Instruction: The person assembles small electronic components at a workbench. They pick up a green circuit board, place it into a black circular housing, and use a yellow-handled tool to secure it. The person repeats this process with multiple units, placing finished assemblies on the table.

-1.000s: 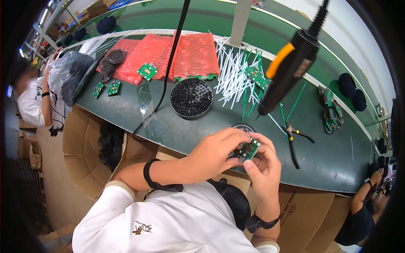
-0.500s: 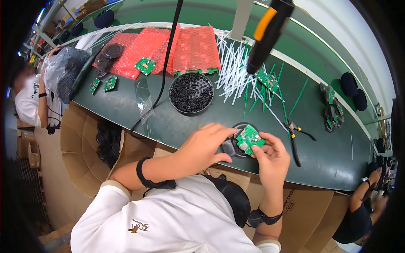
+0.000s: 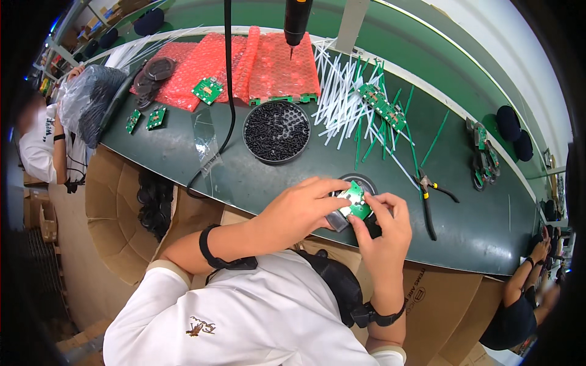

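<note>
Near the table's front edge, my right hand (image 3: 386, 224) pinches a small green circuit board (image 3: 356, 202) between thumb and fingers. My left hand (image 3: 302, 207) grips a black plastic housing (image 3: 337, 220) from the left, its fingertips also touching the board's upper edge. The board lies tilted over the housing; whether it sits inside cannot be made out. Behind both hands shows part of a round black base (image 3: 368, 183) on the table. A screwdriver (image 3: 296, 21) with a thin bit hangs above the far side of the table.
A round tray (image 3: 245, 135) of black screws stands ahead of my left hand. Red bubble wrap (image 3: 284, 70), white and green strips (image 3: 342, 104), loose boards (image 3: 208, 90) and pliers (image 3: 427, 198) lie around. A black cord (image 3: 230, 73) hangs down. People sit at both sides.
The board has moved left and tilted onto the black housing, with both hands closer together. The hanging screwdriver has swung left, and its cord has shifted left too.
</note>
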Demonstrator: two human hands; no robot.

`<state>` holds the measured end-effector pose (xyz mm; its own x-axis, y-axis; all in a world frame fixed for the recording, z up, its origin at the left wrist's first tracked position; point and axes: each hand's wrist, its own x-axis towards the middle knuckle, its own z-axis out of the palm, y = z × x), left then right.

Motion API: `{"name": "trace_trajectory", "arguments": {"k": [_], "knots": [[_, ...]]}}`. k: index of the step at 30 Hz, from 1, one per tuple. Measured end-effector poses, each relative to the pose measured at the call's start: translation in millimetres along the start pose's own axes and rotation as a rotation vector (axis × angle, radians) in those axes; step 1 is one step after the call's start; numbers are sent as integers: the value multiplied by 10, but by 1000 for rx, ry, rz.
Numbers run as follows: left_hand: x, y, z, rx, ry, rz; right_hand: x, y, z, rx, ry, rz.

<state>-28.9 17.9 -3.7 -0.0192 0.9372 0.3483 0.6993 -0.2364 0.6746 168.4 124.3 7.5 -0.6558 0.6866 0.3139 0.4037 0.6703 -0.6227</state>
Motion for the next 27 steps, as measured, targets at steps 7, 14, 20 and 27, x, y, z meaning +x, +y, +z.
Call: {"name": "trace_trajectory", "arguments": {"k": [7, 14, 20, 27], "knots": [[135, 36, -163, -40, 87, -3, -12, -100, -57, 83, 37, -164], [148, 160, -32, -257, 174, -88, -5, -68, 117, 308, 171, -9], [147, 185, -7, -177, 174, -97, 1, -84, 86, 369, 171, 28], [183, 214, -32, -150, 163, -55, -13, -65, 79, 399, 148, 50]]}}
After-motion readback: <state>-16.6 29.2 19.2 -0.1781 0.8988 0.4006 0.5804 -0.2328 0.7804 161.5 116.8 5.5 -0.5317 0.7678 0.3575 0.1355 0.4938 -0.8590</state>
